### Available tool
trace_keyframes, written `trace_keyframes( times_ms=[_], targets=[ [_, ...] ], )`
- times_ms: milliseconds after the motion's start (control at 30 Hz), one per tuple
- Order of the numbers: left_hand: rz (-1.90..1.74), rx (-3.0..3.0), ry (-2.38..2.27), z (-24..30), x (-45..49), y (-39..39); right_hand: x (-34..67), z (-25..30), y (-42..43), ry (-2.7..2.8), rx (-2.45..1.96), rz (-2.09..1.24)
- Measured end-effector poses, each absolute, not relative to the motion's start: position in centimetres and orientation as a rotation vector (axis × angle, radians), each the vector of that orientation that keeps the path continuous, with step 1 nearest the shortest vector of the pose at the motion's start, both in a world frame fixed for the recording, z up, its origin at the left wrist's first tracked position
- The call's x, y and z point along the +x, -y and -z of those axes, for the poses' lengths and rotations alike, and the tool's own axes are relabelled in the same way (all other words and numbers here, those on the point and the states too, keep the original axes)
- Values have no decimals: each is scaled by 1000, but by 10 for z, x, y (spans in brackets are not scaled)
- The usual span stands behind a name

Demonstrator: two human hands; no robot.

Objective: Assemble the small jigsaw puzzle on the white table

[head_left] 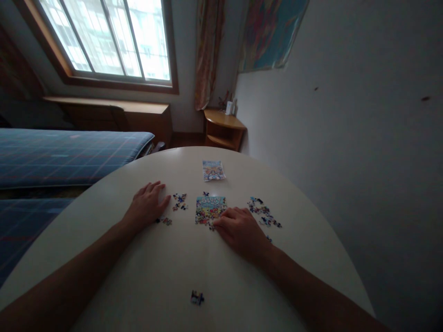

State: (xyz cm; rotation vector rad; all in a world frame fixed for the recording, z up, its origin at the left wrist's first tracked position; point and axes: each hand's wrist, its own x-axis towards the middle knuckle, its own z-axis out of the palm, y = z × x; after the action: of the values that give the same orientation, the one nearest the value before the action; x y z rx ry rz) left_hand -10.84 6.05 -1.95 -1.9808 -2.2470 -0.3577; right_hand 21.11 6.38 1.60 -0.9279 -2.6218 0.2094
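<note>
My left hand (148, 205) lies palm down on the white round table (152, 276), fingers stretched out, beside several loose jigsaw pieces (180, 199). A colourful square picture with large lettering (209, 208) lies between my hands, with small pieces along its lower edge. At its lower right corner, my right hand (240, 230) has its fingers bent together on a jigsaw piece (212, 226); the fingers partly hide the contact. More loose pieces (263, 212) are spread to the right of this hand.
Farther back on the table lies a small printed packet or sheet (213, 170). A single jigsaw piece (197, 298) sits near the front. A bed with a plaid mattress (69, 154) stands at the left, a wall (328, 152) at the right, and a corner shelf (224, 121) behind.
</note>
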Motion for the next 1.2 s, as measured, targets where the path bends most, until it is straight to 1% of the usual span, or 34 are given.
trace_keyframes(
  times_ms=[400,633,767,967,1200],
  targets=[
    [411,-1969,2249,23,-108,-61,214,-18,-63,2628,-911,-221],
    [607,-2049,2298,18,-121,-66,215,-15,-65,2579,-911,-256],
    [693,-2265,2374,6,-137,-63,216,-19,-67,2567,-906,-264],
    [446,-2611,2171,-5,-143,-47,217,-22,-67,2574,-928,-238],
    [155,-2696,2227,-25,-129,-28,217,-22,-67,2588,-926,-197]
  ],
)
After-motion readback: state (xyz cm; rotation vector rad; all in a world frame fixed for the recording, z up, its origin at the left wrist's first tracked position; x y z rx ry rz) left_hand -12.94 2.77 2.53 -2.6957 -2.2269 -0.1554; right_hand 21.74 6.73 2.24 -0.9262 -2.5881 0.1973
